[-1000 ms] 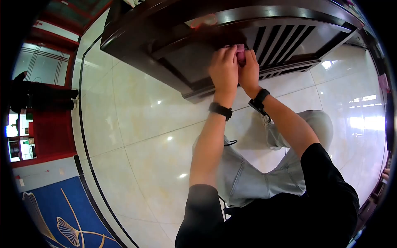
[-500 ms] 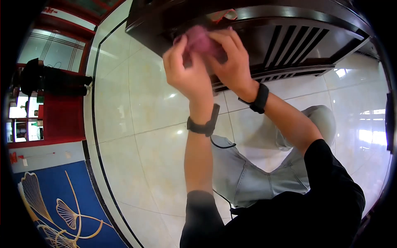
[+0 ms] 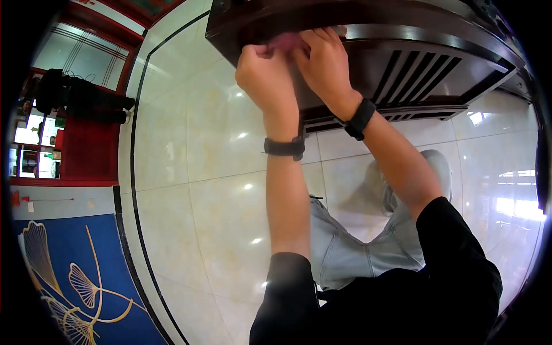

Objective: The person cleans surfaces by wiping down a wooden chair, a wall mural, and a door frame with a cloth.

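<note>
A crumpled pink cloth (image 3: pixel 286 41) is bunched between my two hands, against the near edge of a dark wooden piece of furniture (image 3: pixel 359 63). My left hand (image 3: pixel 263 73) is closed on the cloth's left part, with its fingers curled in. From the other side, my right hand (image 3: pixel 325 64) grips the cloth, its fingers bent over the wood's edge. Most of the cloth is hidden behind the fingers and is somewhat blurred. Each wrist wears a black band.
Slatted panels mark the furniture's side. Glossy pale tiles (image 3: pixel 221 218) cover the floor around my bent legs (image 3: pixel 351 247). At the far left, a person in black (image 3: pixel 80 95) is by a red cabinet (image 3: pixel 89 152) with shelves. A blue panel (image 3: pixel 63 270) with gold leaf shapes is at lower left.
Both hands, with the cloth, have moved onto the furniture's edge, and the cloth shows less. A small red-and-white item on the wood is no longer visible. The view has shifted slightly.
</note>
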`<act>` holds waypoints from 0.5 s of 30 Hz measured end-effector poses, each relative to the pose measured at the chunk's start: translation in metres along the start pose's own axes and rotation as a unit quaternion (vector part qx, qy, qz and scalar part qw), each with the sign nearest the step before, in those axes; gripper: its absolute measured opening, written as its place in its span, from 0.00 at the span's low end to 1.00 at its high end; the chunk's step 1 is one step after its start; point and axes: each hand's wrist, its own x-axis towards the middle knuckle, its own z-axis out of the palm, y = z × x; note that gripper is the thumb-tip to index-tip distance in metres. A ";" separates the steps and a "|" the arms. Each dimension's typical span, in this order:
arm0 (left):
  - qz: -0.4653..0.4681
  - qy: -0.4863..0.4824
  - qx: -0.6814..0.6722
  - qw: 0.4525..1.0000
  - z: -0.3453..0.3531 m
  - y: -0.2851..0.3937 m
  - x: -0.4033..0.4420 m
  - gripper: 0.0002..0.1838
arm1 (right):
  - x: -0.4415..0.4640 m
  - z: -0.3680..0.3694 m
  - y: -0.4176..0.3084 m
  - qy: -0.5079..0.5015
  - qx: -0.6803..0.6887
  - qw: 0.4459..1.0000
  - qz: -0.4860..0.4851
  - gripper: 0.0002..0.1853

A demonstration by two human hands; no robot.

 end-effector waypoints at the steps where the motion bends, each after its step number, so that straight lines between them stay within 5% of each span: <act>1: -0.009 0.002 -0.002 1.000 -0.002 0.001 0.000 0.11 | 0.002 0.001 0.002 -0.015 -0.011 1.000 -0.009 0.09; 9: -0.013 0.033 -0.001 0.999 -0.007 -0.003 0.002 0.11 | 0.022 0.006 -0.001 -0.137 -0.090 0.986 -0.041 0.13; 12: -0.028 0.045 -0.028 0.998 -0.014 -0.001 -0.008 0.15 | 0.029 -0.014 -0.005 -0.225 0.069 0.971 -0.030 0.08; 15: -0.084 -0.049 0.021 0.995 -0.042 -0.005 -0.035 0.18 | 0.010 -0.015 0.000 -0.175 0.141 0.957 -0.181 0.08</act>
